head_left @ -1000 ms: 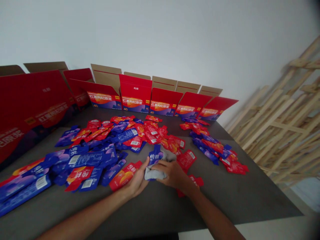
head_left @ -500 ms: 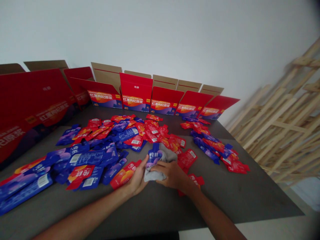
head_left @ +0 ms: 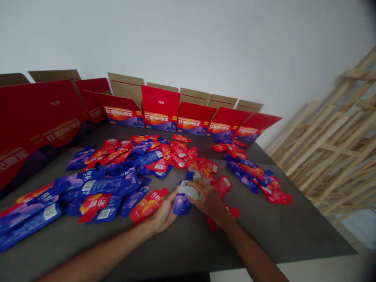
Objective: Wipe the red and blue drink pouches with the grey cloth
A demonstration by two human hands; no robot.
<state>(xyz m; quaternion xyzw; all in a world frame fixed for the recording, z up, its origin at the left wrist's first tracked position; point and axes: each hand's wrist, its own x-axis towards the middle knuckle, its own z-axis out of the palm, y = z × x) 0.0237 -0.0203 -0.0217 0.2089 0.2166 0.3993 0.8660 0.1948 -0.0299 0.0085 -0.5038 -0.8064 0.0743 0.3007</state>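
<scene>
The pouch (head_left: pixel 181 205) lies between the two hands, over the front half of the tabletop (head_left: pixel 282 235) and well in from its left and right edges; its long axis runs roughly from the front edge toward the back edge, the narrow neck end pointing away from the person and leaning a little to the right; the left hand (head_left: pixel 165 211) is at its left side, thumb along the margin and the fingers closed on it, though the fingertips underneath are hidden; the right hand (head_left: pixel 210 199) comes in from the right, its fingers bunched on a grey cloth (head_left: pixel 188 191) that lies across the middle of the pouch, so both hands are about equally near; whether the pouch touches the tabletop, I cannot tell; it looks flat and glossy, deep blue at the neck, with violet rounded shapes toward its wide near end, and the cloth hides the part between; just beside the left hand a red pouch (head_left: pixel 147 206) lies with orange shapes on its face; a mixed heap (head_left: pixel 147 156) of red and blue pouches spreads from the tabletop's left edge to past its middle, and a smaller group (head_left: pixel 248 168) lies nearer the right edge; open red boxes (head_left: pixel 192 121) stand in a row along the back edge, flaps up.
</scene>
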